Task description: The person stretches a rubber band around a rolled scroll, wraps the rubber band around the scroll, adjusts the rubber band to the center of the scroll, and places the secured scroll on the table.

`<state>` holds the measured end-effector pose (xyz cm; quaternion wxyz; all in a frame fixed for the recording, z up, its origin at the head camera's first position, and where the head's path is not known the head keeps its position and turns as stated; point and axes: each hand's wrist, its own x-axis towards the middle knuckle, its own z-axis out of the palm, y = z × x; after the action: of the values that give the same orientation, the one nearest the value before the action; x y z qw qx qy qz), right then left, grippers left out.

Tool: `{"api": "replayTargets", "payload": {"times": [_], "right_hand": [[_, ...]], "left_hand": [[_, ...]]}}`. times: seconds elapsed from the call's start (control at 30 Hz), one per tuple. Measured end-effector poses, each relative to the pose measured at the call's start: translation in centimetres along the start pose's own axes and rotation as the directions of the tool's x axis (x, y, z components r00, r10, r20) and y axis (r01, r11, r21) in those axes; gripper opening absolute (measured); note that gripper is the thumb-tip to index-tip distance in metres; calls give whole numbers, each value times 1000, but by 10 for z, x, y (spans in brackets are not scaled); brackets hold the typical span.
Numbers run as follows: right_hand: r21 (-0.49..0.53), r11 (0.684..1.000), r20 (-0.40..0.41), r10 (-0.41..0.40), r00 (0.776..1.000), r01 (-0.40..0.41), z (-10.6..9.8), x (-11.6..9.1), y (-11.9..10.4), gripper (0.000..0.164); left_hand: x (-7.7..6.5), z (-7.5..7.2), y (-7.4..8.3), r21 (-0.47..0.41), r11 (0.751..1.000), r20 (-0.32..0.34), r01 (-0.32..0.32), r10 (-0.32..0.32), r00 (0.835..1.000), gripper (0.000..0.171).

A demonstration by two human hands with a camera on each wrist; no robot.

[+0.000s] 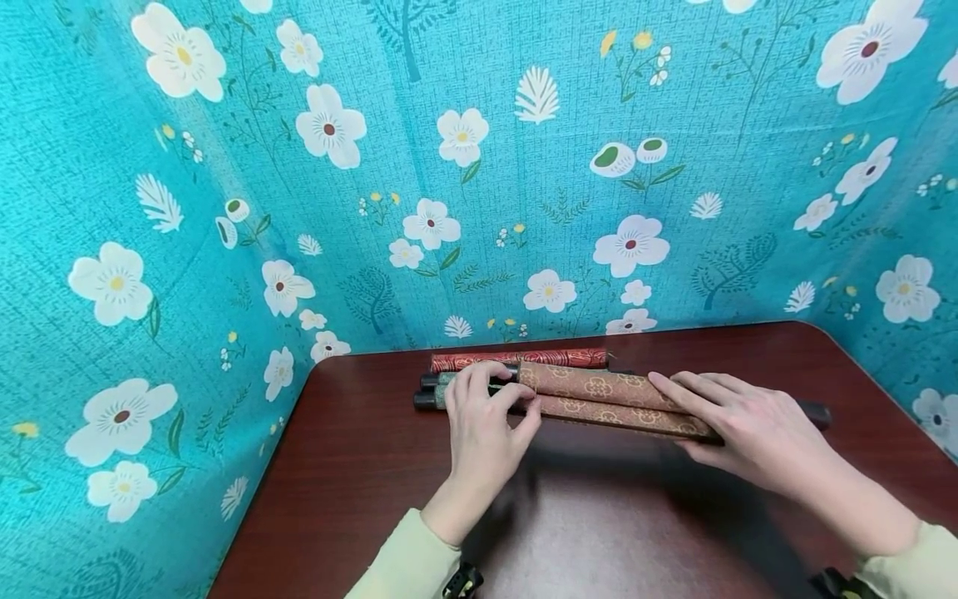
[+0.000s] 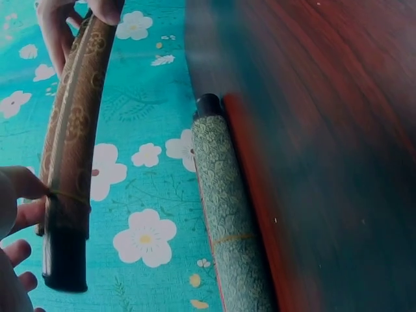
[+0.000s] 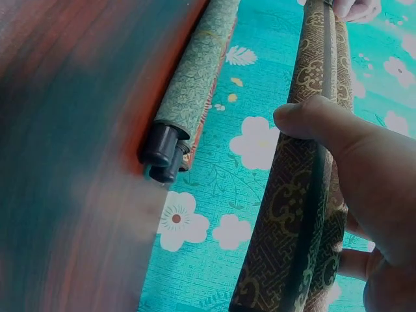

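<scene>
A brown hanging scroll (image 1: 599, 386) with gold motifs is rolled into two side-by-side rolls with dark rod ends. It is raised off the dark table, across both hands. My left hand (image 1: 485, 424) pinches it near its left end, fingertips at a thin yellowish string round the roll in the left wrist view. Farther right, my right hand (image 1: 756, 420) grips the scroll, thumb across the near face in the right wrist view. Behind and below lies a green patterned scroll (image 2: 224, 175) with black knobs, partly hidden by the left hand and the brown scroll.
A red patterned scroll (image 1: 554, 358) lies along the table's back edge, right behind the green one. The dark red wooden table (image 1: 374, 466) has a glossy top. Turquoise floral cloth (image 1: 509, 208) hangs behind it and at both sides.
</scene>
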<state>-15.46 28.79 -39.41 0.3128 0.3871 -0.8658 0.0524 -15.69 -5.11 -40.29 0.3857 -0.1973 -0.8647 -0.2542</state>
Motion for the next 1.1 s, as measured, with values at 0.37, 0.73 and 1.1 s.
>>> {"api": "replayTargets", "payload": {"times": [0.37, 0.73, 1.1], "right_hand": [[-14, 1000, -30, 1, 1000, -1, 6, 12, 0, 78], [-20, 998, -1, 59, 998, -59, 10, 19, 1, 81], [3, 993, -54, 114, 992, -114, 10, 26, 4, 79]], "left_hand": [[-7, 2, 12, -170, 980, -24, 102, -107, 994, 9], [-18, -2, 22, -416, 906, 58, 83, -64, 996, 18], [-17, -4, 9, -720, 508, 507, 473, -79, 858, 22]]}}
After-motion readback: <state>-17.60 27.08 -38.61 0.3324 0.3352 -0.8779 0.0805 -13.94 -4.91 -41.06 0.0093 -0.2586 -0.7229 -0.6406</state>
